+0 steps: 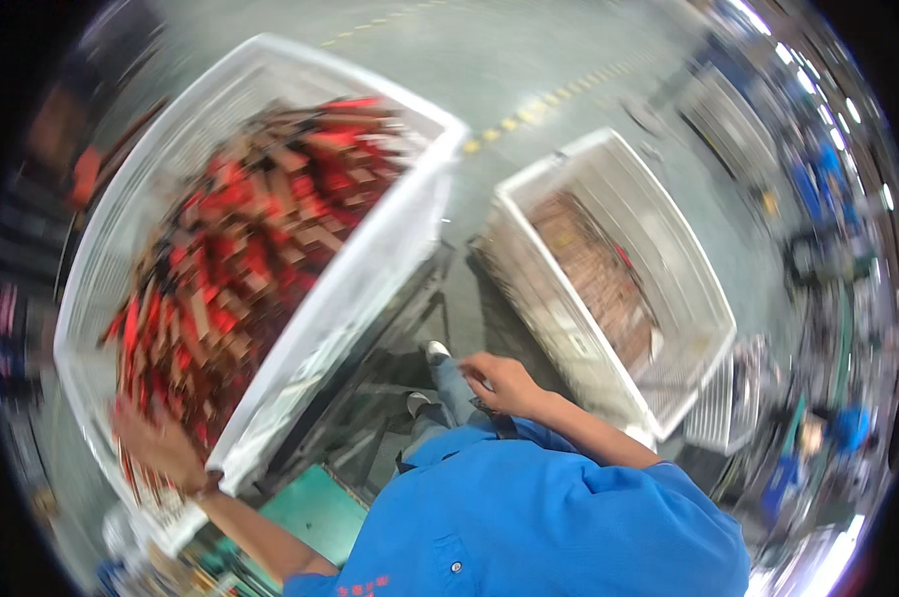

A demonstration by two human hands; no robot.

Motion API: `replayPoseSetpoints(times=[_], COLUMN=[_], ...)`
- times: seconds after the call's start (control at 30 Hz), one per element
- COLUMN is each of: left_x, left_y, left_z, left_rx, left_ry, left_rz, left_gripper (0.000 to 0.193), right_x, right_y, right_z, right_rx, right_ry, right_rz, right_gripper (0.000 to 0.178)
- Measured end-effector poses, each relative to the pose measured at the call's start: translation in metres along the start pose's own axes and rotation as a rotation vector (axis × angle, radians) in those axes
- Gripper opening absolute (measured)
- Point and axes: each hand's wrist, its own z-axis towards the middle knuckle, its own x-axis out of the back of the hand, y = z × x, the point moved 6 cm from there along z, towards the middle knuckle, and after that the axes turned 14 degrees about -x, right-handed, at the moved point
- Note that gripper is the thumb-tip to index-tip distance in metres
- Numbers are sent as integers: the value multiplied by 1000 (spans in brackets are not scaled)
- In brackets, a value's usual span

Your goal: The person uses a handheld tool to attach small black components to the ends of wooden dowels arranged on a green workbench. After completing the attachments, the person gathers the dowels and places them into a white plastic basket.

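My left hand [159,446] is over the near end of a large white plastic bin [370,254], at the left. Its fingers are stretched out and blurred by motion; whether they touch the pieces below cannot be made out. Heaped in this bin are many long, thin brown and red pieces [240,259], lying at mixed angles. Close to my waist, my right hand [504,383] hangs with loosely bent fingers and nothing visible in them. It is nearest to my trouser leg and the gap between the two bins.
A second white bin [584,333] on the right holds flat brown pieces [594,274] low inside. Below the left bin is a dark frame [355,373], with a green panel [310,512] nearer me. Dashed yellow floor markings [529,112] run beyond. Equipment and crates line the right.
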Motion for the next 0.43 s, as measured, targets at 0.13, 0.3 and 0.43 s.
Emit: replayPoseSetpoints(times=[0.13, 0.3, 0.43], left_x=[59, 74, 138], left_y=[101, 409, 631], left_z=[14, 10, -45], left_rx=[-106, -317, -1050], left_ry=[494, -69, -306], left_rz=[-297, -1289, -1378], left_gripper=[34, 34, 33], right_x=[6, 31, 61], right_y=[172, 303, 382], right_z=[-96, -170, -198], right_rx=[-342, -682, -758], right_ry=[156, 348, 508], right_rz=[-90, 31, 201], right_gripper=[24, 22, 22])
